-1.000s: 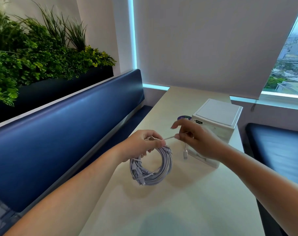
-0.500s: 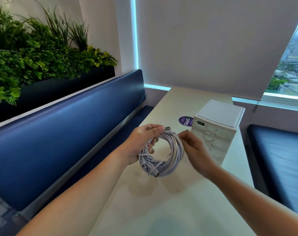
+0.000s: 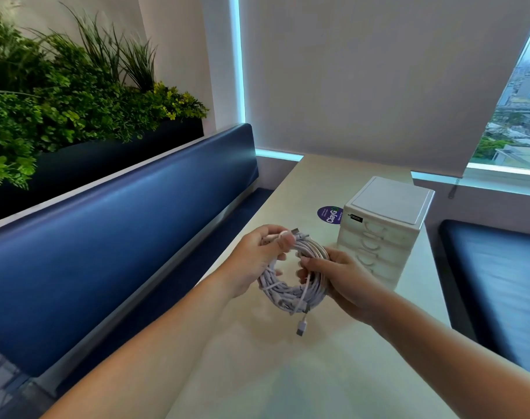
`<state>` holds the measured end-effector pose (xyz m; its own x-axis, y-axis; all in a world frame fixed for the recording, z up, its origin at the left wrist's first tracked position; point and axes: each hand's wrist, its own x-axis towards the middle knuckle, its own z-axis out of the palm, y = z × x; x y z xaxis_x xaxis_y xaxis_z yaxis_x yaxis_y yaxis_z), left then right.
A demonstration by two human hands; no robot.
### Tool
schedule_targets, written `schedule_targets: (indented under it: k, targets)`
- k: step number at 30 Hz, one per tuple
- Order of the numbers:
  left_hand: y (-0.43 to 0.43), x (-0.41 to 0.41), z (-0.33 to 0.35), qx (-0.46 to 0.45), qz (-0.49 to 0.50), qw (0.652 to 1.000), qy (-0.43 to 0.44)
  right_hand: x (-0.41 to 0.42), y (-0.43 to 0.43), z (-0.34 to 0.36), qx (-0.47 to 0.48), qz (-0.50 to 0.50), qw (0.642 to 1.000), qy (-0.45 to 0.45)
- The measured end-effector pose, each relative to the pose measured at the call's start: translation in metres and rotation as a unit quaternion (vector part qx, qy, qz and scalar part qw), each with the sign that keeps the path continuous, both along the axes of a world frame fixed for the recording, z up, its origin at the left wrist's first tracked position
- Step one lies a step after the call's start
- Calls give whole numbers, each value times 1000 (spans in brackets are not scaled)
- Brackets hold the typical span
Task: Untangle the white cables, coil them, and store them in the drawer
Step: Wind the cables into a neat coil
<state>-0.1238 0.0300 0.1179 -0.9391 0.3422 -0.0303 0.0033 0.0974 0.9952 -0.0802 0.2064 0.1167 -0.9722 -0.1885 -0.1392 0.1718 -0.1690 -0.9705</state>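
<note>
An office lounge booth: blue bench (image 3: 121,222), planter (image 3: 76,164), table (image 3: 287,373) (city window (image 3: 511,116)).

White cables (image 3: 287,294) coiled, end dangling, drawers (image 3: 378,247) seemingly closed

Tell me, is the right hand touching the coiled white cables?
Touching. Head view: the right hand grips the coiled white cables on their right side.

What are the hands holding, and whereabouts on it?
A coil of white cables. The left hand grips its upper left part, the right hand its right side. One plug end dangles below.
</note>
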Motion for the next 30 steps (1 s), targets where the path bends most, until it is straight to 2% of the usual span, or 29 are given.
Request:
schedule_targets:
  k: [2, 7, 13, 15, 17, 18, 19, 21, 22, 24, 27, 30]
  targets:
    - [-7, -4, 0, -117, -28, 991, 60, 0, 3, -1, 17, 32, 999, -4]
    - [-11, -6, 4, -257, -97, 950, 149, -1, 6, -2, 62, 75, 995, 16]
    - [-10, -3, 7, -296, -122, 936, 144, -11, 16, 2, 114, 129, 985, 23]
    - [-8, -3, 4, -304, -119, 935, 137, -13, 16, 2, 175, 123, 976, 35]
    - [-8, -4, -1, -305, -106, 939, 120, -13, 14, -1, 323, 61, 940, 96]
    - [-9, -6, -4, -305, -97, 941, 109, -12, 13, -4, 416, -1, 895, 161]
    - [-10, -7, -7, -304, -86, 944, 93, -9, 11, -8, 491, -67, 833, 247]
    - [-11, -9, -12, -290, -67, 953, 57, -2, 8, -17, 559, -122, 712, 407]
    - [-11, -9, -14, -278, -62, 958, 41, 0, 5, -22, 569, -109, 681, 448]
    - [-9, -6, -16, -246, -61, 967, 14, -1, 2, -33, 574, -78, 665, 472]
    - [-6, 0, -15, -182, -72, 980, -27, -8, 0, -35, 570, -86, 673, 463]
    - [-6, 2, -12, -141, -75, 986, -52, -11, 0, -36, 604, -67, 650, 457]
